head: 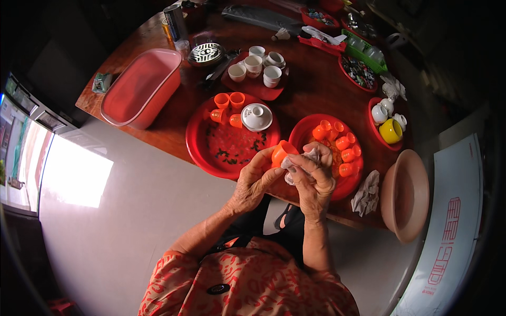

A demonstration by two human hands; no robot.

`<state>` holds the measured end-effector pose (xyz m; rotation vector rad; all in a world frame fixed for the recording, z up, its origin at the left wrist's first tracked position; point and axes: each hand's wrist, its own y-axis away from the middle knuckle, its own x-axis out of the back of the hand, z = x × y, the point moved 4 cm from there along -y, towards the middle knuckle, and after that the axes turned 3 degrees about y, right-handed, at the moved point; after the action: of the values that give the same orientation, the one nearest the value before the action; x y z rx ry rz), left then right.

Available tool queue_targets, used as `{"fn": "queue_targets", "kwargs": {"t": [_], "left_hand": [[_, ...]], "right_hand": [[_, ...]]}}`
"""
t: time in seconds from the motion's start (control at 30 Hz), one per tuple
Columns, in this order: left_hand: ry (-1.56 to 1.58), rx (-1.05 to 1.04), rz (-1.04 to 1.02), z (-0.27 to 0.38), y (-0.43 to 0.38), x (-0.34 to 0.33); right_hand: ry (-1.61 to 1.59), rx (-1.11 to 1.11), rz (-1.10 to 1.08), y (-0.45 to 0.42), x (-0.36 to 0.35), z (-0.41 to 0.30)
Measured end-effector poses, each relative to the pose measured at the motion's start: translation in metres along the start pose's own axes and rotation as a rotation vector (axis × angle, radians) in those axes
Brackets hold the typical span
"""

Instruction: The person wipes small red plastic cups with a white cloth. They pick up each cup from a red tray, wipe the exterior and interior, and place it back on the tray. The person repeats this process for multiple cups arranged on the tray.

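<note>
My left hand (253, 181) grips a small orange plastic cup (281, 152) by its side. A crumpled whitish cloth or tissue (290, 178) is pinched in my right hand (314, 181), pressed against the cup. Behind my left hand, a red round tray (193, 152) holds several orange cups (221, 101) and a white lidded bowl (257, 117). Under and beyond my right hand is another red tray (302, 123), with several small orange cups (348, 154) along its right side, mostly lying tipped.
A pink tub (144, 89) stands at the left of the wooden table (170, 136). White cups (253, 64) sit on a red tray (270, 93) farther back. At the right are a crumpled cloth (366, 193), a beige basin (409, 197) and a bowl holding a yellow cup (391, 131).
</note>
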<state>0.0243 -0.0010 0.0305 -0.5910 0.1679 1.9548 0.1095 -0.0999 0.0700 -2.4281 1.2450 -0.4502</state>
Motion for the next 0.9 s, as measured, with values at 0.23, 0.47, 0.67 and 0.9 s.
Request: {"fn": "queue_targets", "kwargs": {"t": [0.23, 0.47, 0.67, 0.9], "left_hand": [[-0.140, -0.036, -0.003, 0.003, -0.003, -0.003], [-0.555, -0.313, 0.033, 0.000, -0.004, 0.005], [-0.855, -0.478, -0.017, 0.007, -0.002, -0.008], [-0.818, -0.406, 0.036, 0.003, -0.003, -0.002]], "right_hand": [[-0.717, -0.426, 0.049, -0.001, 0.005, 0.012], [0.337, 0.297, -0.040, -0.006, 0.006, -0.029], [0.284, 0.023, -0.010, 0.001, 0.001, -0.007], [-0.222, -0.392, 0.069, -0.007, 0.002, 0.002]]}}
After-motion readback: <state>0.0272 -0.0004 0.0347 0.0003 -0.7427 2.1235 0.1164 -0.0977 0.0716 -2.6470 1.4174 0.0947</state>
